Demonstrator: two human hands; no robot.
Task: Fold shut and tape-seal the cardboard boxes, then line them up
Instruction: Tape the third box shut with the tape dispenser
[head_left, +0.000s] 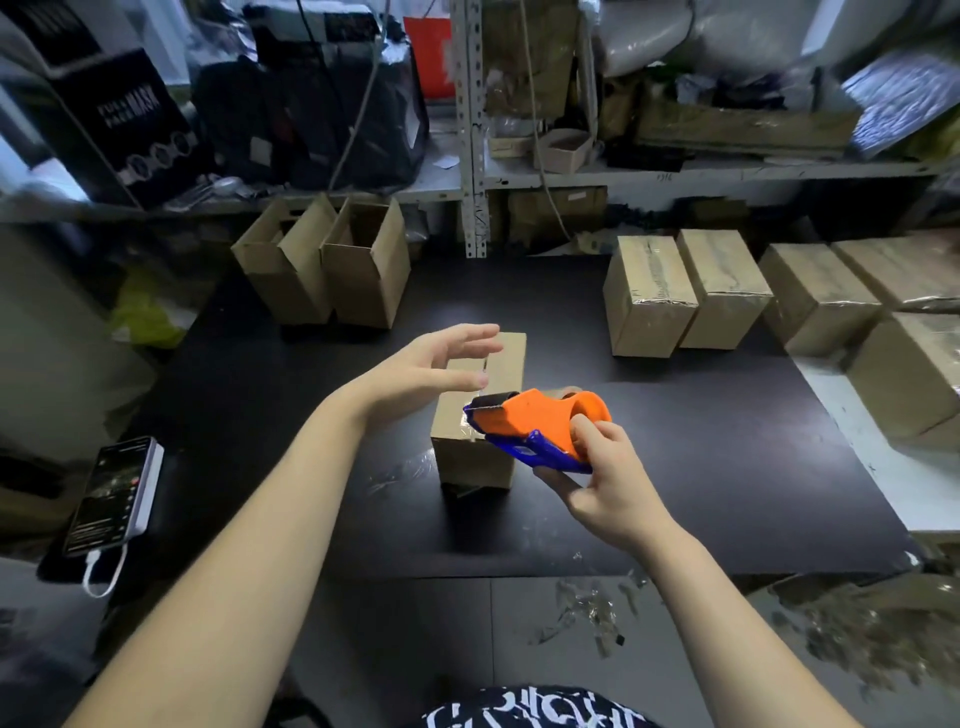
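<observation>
A small cardboard box (475, 457) stands in the middle of the black table (701, 467), its top flaps folded down with a seam showing. My left hand (431, 366) hovers flat over the box top, fingers spread, holding nothing. My right hand (597, 478) grips an orange and blue tape dispenser (540, 428), whose front edge touches the near end of the box top, where a bit of clear tape shows. Two open boxes (327, 265) stand at the back left. Several sealed boxes (727, 291) sit in a row at the back right.
A phone (111, 496) on a white power bank lies at the table's left edge with a cable. Shelves (472, 130) full of goods stand behind the table. Tape scraps (592, 613) litter the floor near the table's front edge.
</observation>
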